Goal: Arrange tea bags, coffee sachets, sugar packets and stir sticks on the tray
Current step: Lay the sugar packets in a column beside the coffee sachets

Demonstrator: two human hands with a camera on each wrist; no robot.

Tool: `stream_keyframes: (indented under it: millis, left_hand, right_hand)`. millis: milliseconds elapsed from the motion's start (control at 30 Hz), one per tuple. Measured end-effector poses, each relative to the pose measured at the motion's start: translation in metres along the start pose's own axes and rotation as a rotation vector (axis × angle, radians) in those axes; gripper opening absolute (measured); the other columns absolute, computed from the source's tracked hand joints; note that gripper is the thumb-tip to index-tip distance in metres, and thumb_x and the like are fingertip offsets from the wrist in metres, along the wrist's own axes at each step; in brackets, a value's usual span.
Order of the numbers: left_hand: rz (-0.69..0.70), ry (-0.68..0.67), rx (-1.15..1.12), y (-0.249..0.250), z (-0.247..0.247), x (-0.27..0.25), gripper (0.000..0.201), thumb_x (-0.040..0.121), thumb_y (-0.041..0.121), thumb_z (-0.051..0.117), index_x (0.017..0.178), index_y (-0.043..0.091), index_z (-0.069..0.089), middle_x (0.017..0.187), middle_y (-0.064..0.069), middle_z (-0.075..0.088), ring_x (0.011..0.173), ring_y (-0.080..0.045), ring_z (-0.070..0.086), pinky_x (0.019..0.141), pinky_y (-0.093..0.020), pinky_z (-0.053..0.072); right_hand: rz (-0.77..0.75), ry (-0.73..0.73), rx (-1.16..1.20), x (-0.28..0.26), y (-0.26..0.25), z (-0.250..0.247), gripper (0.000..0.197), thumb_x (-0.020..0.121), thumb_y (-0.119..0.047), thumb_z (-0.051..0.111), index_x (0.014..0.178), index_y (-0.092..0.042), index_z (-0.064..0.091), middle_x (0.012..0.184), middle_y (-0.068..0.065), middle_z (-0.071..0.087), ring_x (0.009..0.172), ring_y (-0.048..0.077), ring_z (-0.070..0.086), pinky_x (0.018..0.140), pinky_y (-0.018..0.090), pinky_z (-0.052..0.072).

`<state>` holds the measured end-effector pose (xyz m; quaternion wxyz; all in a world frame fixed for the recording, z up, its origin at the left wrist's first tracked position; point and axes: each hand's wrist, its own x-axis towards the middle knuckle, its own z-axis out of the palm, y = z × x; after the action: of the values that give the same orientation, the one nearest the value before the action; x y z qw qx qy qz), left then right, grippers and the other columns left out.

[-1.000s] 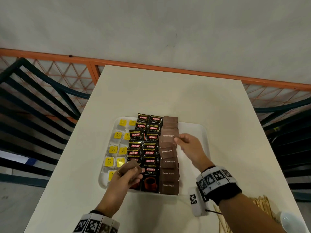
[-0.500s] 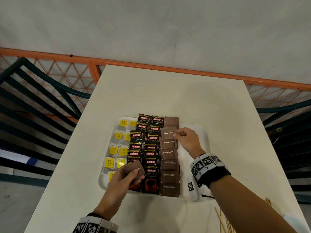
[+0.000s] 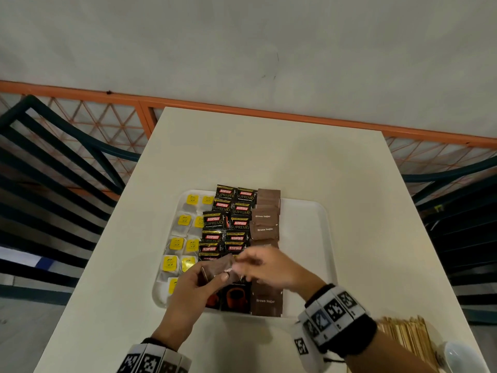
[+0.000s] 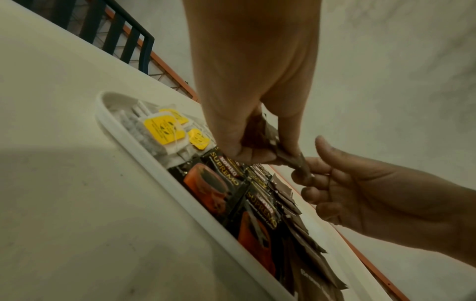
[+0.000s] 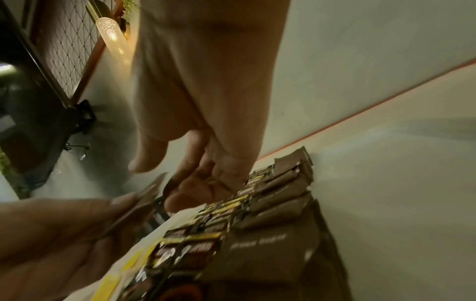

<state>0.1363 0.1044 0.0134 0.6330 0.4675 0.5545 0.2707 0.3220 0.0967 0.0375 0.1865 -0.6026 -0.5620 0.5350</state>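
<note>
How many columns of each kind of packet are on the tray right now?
Tea bags: 2 columns
Coffee sachets: 2 columns
Brown sugar packets: 1 column
Total: 5 columns

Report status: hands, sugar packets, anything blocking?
Left hand grips brown sugar packets; right hand pinches one. Tray right side bare. Stir sticks off-tray. No obstruction.

I read this as a café terrace: cream table [image 3: 269,162], slatted dark chairs [image 3: 53,168] at nine and three o'clock, orange mesh railing [image 3: 113,119] at twelve.
</note>
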Motion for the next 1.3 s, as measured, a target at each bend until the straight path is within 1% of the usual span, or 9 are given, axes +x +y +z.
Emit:
stream_keyframes:
  millis: [133,333,533,633,700,833,900,1133,1300]
  left_hand:
    - [0.011,-0.031,-0.01,-0.002,0.002,0.0,0.02,0.085,0.008,0.062,0.102,0.017,0.068,0.094,-0.005,0.073,0.093,-0.018,0.066,0.076,-0.026,0.05]
    - [0.0,-0.05,-0.05,-0.002,0.002,0.002,0.023,0.09,0.0,0.051,0.09,0.015,0.069,0.085,-0.006,0.071,0.075,-0.009,0.066,0.07,-0.019,0.052]
    - [0.041,-0.083,0.077,-0.003,0.004,-0.006,0.022,0.09,0.002,0.051,0.092,0.016,0.068,0.083,-0.002,0.074,0.077,-0.01,0.065,0.069,-0.021,0.051]
    - [0.168,-0.133,0.338,-0.007,0.002,-0.013,0.023,0.09,0.006,0.054,0.088,0.026,0.065,0.086,0.017,0.07,0.081,0.0,0.063,0.071,-0.017,0.049]
    - [0.213,-0.169,0.477,-0.008,0.001,-0.018,0.025,0.089,0.009,0.055,0.086,0.033,0.063,0.082,0.012,0.068,0.08,0.004,0.058,0.065,-0.011,0.046]
    - [0.245,-0.233,0.575,-0.008,0.003,-0.025,0.03,0.089,0.01,0.056,0.084,0.039,0.058,0.086,0.017,0.066,0.085,0.007,0.056,0.063,-0.008,0.044]
    - [0.259,-0.274,0.598,-0.01,0.005,-0.029,0.031,0.089,0.011,0.055,0.084,0.041,0.057,0.088,0.024,0.065,0.089,0.005,0.056,0.068,-0.011,0.048]
    - [0.287,-0.428,0.711,-0.018,0.024,-0.043,0.031,0.09,0.016,0.053,0.086,0.047,0.054,0.091,0.02,0.064,0.084,-0.004,0.06,0.071,-0.01,0.046]
    - [0.324,-0.538,0.72,-0.02,0.052,-0.051,0.028,0.087,0.013,0.055,0.085,0.041,0.057,0.094,0.017,0.063,0.086,0.002,0.059,0.074,-0.008,0.046]
  right_hand:
    - [0.018,0.023,0.179,-0.002,0.009,0.011,0.006,0.088,-0.015,0.062,0.089,-0.02,0.06,0.082,-0.008,0.063,0.066,0.005,0.059,0.062,0.017,0.05]
    - [0.002,0.074,0.193,0.005,0.014,-0.009,0.007,0.088,-0.011,0.06,0.094,-0.014,0.063,0.075,-0.004,0.063,0.064,0.005,0.058,0.063,0.014,0.05]
    - [0.108,0.535,0.34,0.031,0.031,-0.056,0.01,0.088,-0.004,0.058,0.095,-0.009,0.064,0.072,0.0,0.063,0.063,0.01,0.057,0.063,0.016,0.052]
    - [0.152,0.659,0.456,0.048,0.038,-0.073,0.008,0.087,-0.003,0.061,0.093,-0.009,0.061,0.076,0.002,0.064,0.062,0.01,0.057,0.057,0.015,0.049]
    - [0.181,0.702,0.44,0.057,0.041,-0.077,0.01,0.086,-0.006,0.063,0.095,-0.008,0.061,0.075,0.0,0.064,0.06,0.009,0.057,0.053,0.015,0.045]
    - [0.242,0.771,0.289,0.067,0.047,-0.075,0.012,0.081,-0.015,0.07,0.079,-0.018,0.058,0.077,-0.002,0.06,0.073,0.014,0.058,0.071,0.026,0.049]
    - [0.27,0.816,0.219,0.064,0.047,-0.072,0.012,0.082,-0.019,0.069,0.086,-0.013,0.061,0.081,-0.002,0.058,0.08,0.014,0.055,0.076,0.027,0.045]
    - [0.198,0.796,0.017,-0.007,0.045,-0.04,0.008,0.09,-0.018,0.055,0.083,-0.015,0.057,0.081,-0.005,0.058,0.074,0.01,0.05,0.058,0.006,0.038]
    - [0.222,0.846,-0.208,-0.101,0.088,0.004,0.006,0.087,-0.015,0.059,0.092,-0.014,0.062,0.087,-0.006,0.054,0.081,0.012,0.05,0.077,0.013,0.042]
